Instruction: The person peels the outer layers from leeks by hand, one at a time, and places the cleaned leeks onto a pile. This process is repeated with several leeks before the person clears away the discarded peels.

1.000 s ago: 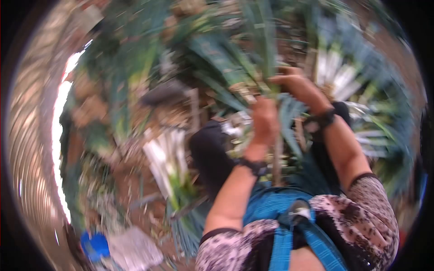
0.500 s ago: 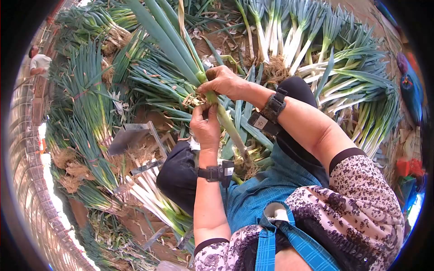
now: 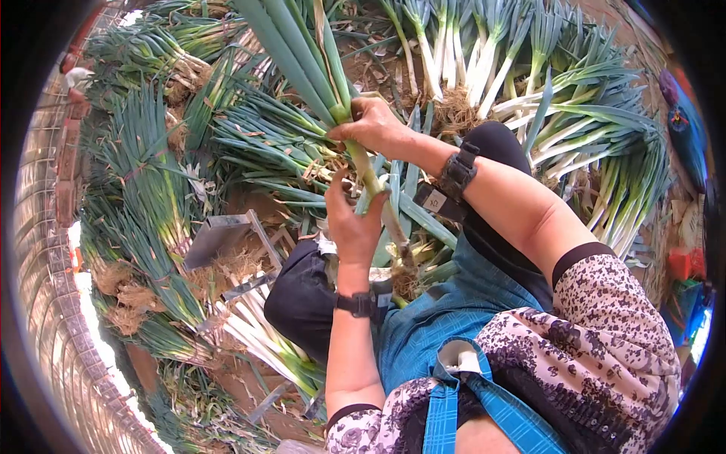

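A thick green onion [image 3: 361, 163] slants across the middle, leaves at the top and brown roots [image 3: 406, 278] low over the lap. My right hand [image 3: 376, 129] grips it just beneath where the leaves fan out. Beside the stalk, a little lower, my left hand [image 3: 354, 227] is open, thumb and fingers spread, with the thumb close against the stalk. Peeled-looking scraps and leaves [image 3: 321, 170] lie just beyond the left fingers. A blue apron [image 3: 423, 325] covers the lap under the roots.
Bundles of green onions [image 3: 144, 166] lie at the left. White-stemmed onions [image 3: 484, 68] fan out at the back and right. A metal plate on a frame [image 3: 219, 240] stands left of my knee [image 3: 299, 291]. A mesh wall [image 3: 45, 303] curves along the left edge.
My left hand has let go of its pinch on the stalk, spread its fingers and dropped slightly. The right hand keeps its grip; the onion's root end has swung a little left.
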The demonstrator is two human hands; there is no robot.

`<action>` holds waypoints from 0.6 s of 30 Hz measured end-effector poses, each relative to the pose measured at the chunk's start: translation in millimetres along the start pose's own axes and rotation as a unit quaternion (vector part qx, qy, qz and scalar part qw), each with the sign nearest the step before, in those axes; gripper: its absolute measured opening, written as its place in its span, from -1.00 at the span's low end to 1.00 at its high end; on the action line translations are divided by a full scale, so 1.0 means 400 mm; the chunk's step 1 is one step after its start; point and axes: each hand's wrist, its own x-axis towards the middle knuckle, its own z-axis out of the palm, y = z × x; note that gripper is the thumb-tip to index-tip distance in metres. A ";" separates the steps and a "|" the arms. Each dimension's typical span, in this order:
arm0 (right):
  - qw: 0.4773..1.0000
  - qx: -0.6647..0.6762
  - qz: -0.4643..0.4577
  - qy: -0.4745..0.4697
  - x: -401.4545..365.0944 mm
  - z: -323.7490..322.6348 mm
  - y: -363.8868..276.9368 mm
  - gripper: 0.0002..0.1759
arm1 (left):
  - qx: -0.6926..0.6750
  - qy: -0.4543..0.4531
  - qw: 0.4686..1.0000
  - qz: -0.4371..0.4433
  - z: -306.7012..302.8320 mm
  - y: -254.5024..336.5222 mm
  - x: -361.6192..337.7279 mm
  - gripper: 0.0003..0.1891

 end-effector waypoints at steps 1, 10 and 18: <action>0.998 0.058 0.011 -0.019 -0.002 0.013 0.017 -0.69 | -0.021 -0.013 1.000 0.009 0.010 -0.009 0.021 -0.69; 0.995 0.091 0.023 -0.028 0.009 -0.004 0.041 -0.76 | 0.085 -0.114 0.943 0.301 0.017 -0.022 0.079 -0.85; 0.999 0.048 0.017 -0.013 0.036 0.009 0.103 -0.70 | 0.055 -0.249 0.923 0.288 0.004 -0.076 -0.138 -0.73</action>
